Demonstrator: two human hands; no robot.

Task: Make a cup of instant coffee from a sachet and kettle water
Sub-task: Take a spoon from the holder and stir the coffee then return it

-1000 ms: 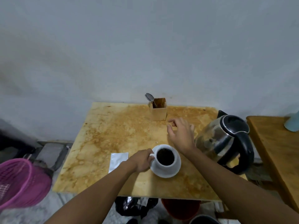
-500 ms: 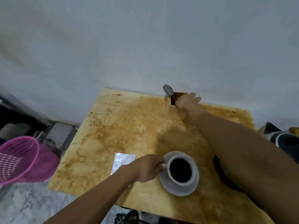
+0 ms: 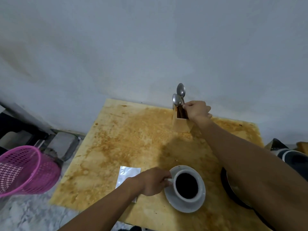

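A white cup (image 3: 187,196) full of dark coffee stands on a white saucer (image 3: 198,206) near the table's front edge. My left hand (image 3: 152,180) grips the cup's handle. At the back of the table a wooden holder (image 3: 181,123) has a second spoon (image 3: 175,100) standing in it. My right hand (image 3: 197,110) pinches the handle of a metal spoon (image 3: 180,90) and holds it raised above the holder. A silver sachet (image 3: 128,175) lies flat to the left of the cup, partly under my left wrist. The kettle (image 3: 233,189) is mostly hidden behind my right forearm.
The stained yellow table (image 3: 133,144) sits against a grey wall. A pink mesh basket (image 3: 25,170) stands on the floor to the left. A grey block (image 3: 65,144) lies by the table's left edge.
My right hand reached from beside the cup to the wooden holder, took a spoon by its handle and lifted it. My left hand stayed on the cup's handle. The view shifted left.
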